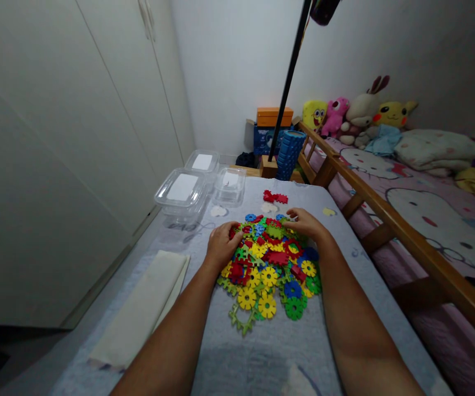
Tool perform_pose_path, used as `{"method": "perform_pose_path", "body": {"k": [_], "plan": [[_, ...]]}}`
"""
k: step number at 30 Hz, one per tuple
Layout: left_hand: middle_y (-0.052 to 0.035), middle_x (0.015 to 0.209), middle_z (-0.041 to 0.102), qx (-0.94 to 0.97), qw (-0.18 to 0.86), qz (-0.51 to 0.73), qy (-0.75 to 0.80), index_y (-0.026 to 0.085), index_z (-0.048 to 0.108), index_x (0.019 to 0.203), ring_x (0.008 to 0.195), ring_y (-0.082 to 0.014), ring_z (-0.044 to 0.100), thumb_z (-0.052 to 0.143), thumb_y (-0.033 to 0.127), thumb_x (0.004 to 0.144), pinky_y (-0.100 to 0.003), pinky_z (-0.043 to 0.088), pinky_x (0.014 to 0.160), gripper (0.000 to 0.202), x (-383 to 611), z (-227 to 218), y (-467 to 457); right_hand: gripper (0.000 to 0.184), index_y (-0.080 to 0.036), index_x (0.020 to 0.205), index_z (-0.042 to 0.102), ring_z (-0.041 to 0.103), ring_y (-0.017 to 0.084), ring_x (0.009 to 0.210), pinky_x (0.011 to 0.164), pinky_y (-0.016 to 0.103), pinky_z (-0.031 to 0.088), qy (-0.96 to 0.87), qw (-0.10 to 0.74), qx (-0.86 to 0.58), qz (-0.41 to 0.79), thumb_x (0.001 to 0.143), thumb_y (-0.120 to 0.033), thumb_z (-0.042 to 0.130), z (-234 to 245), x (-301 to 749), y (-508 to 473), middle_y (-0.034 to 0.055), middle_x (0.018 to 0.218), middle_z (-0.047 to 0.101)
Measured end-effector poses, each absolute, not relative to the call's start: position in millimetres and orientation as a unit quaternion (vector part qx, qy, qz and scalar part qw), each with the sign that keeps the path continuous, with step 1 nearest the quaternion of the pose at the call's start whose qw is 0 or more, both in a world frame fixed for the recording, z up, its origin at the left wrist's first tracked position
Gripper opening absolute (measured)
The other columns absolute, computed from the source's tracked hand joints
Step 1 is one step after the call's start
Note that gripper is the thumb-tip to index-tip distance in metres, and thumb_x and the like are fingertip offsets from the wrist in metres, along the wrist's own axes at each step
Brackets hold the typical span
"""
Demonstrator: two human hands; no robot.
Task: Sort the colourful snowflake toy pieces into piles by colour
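Left hand (222,242): can't tell my grip
Right hand (306,224): fingers apart
Plastic pieces (276,257): may scatter if I shove

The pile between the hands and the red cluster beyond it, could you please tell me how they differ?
The pile is broad, while the red cluster is small. The pile mixes red, yellow, green and blue; the red cluster shows only red. The pile lies largely between the left hand and right hand; the red cluster lies beyond them. Both rest on the table cover and include jagged-edged pieces.
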State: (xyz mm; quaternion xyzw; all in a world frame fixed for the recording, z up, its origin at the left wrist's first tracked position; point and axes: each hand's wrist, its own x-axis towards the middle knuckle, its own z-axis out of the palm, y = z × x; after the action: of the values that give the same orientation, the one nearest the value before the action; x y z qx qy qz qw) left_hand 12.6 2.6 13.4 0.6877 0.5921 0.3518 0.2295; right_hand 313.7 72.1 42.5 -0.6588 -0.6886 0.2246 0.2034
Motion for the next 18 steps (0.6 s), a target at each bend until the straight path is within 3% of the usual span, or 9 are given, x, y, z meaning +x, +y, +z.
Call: {"method": "perform_pose_path", "body": {"k": [4,12,18], "plan": [[-0.009,0.114,0.074,0.69,0.233,0.351,0.589,0.019,0.068,0.117,0.105,-0.0242,0.067,0.055,0.037,0.09,-0.042,0.048,0.101,0.034,13,13,2,0.034,-0.017,0.096,0.07,0.066,0.02,0.089,0.077,0.027,0.05,-0.696,0.181,-0.653,0.236,0.064,-0.021,0.08,38,314,69,0.0075,0.102,0.072],[-0.0086,0.117,0.074,0.692,0.229,0.353,0.586,0.021,0.068,0.116,0.108,-0.0244,0.067,0.056,0.038,0.09,-0.043,0.046,0.105,0.033,12,11,4,0.009,-0.019,0.075,0.065,0.058,0.016,0.068,0.063,0.025,0.044,-0.647,0.312,-0.628,0.297,0.071,-0.026,0.063,43,316,65,-0.0006,0.069,0.065],[-0.0092,0.117,0.074,0.692,0.234,0.353,0.585,0.02,0.068,0.116,0.108,-0.0248,0.067,0.056,0.038,0.091,-0.043,0.047,0.104,0.034,12,13,3,0.026,-0.017,0.084,0.07,0.06,0.016,0.068,0.064,0.027,0.049,-0.538,0.464,-0.646,0.281,0.069,-0.038,0.065,28,334,75,0.0014,0.073,0.069]]}}
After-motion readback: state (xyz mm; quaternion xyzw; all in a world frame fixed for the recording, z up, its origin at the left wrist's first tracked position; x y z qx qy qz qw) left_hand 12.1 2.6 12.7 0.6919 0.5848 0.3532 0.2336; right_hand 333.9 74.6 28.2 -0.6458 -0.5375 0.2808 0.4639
